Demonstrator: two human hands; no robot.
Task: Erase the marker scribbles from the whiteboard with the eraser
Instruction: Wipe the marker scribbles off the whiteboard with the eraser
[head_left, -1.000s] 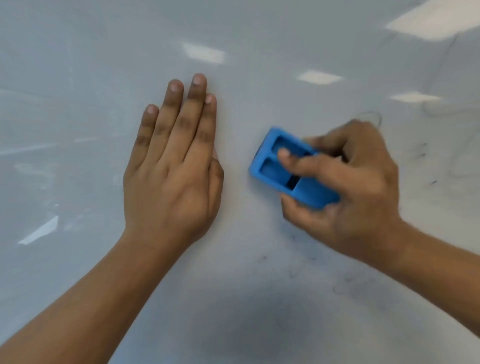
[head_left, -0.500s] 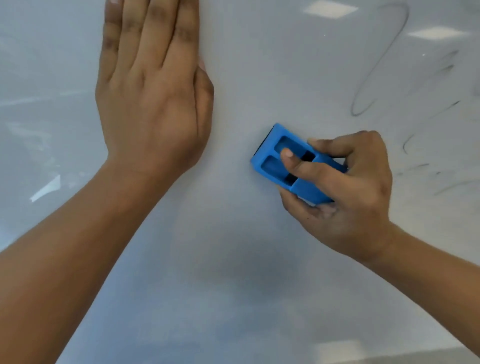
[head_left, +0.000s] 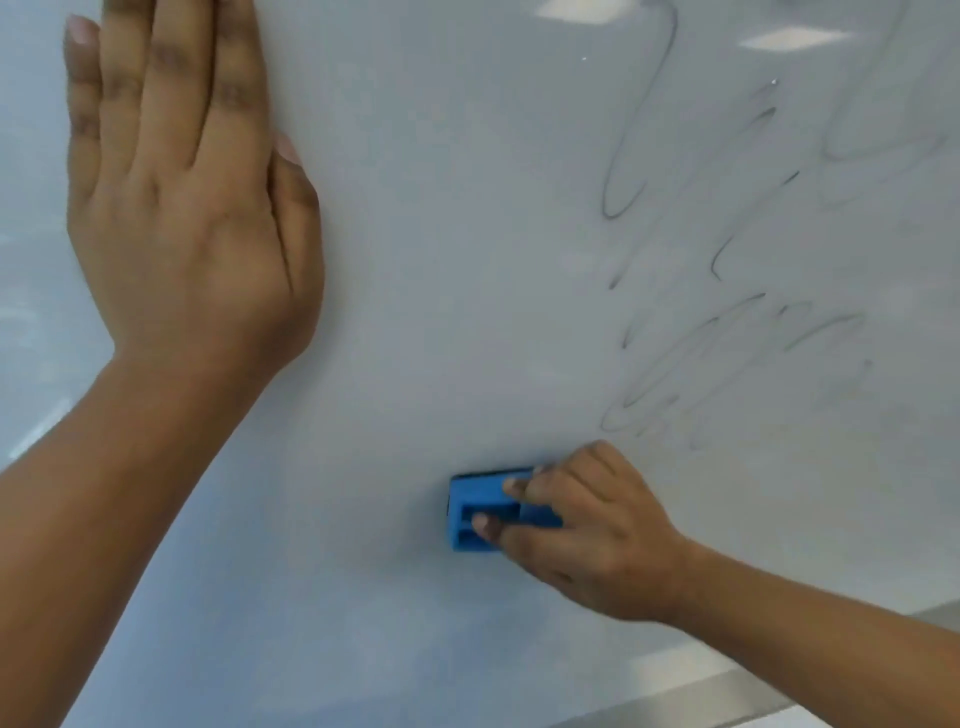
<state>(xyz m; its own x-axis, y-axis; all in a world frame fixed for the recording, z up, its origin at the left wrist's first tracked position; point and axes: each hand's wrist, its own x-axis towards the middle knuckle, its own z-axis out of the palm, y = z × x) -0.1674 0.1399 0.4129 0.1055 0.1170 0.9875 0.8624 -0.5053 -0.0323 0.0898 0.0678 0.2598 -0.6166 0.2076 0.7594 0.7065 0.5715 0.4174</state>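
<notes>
The person leans in at the whiteboard (head_left: 467, 260), the left hand (head_left: 182, 208) spread flat and released against it at about ten o'clock, fingers together, holding nothing and seemingly bracing. The right hand (head_left: 587, 535) is down at about five o'clock, grasping the blue eraser (head_left: 480, 514) with a fingertip hooked into one of the recesses on its back and the thumb side pinching its edge; the eraser lies against the board on a patch that already looks clean. The marker scribbles (head_left: 727, 260) sit up at two and three o'clock from it, thin grey loops and strokes, some faint and smeared, well apart from the eraser. I judge most of the work is ahead on that right side. The risk I see is the light fingertip grip: if the eraser tilts on a corner during a stroke, it may skate over the lines and only smudge them into a grey haze. A long reach upward could also slip the eraser out of the fingers, or drag the wrist through wet-looking marks.
</notes>
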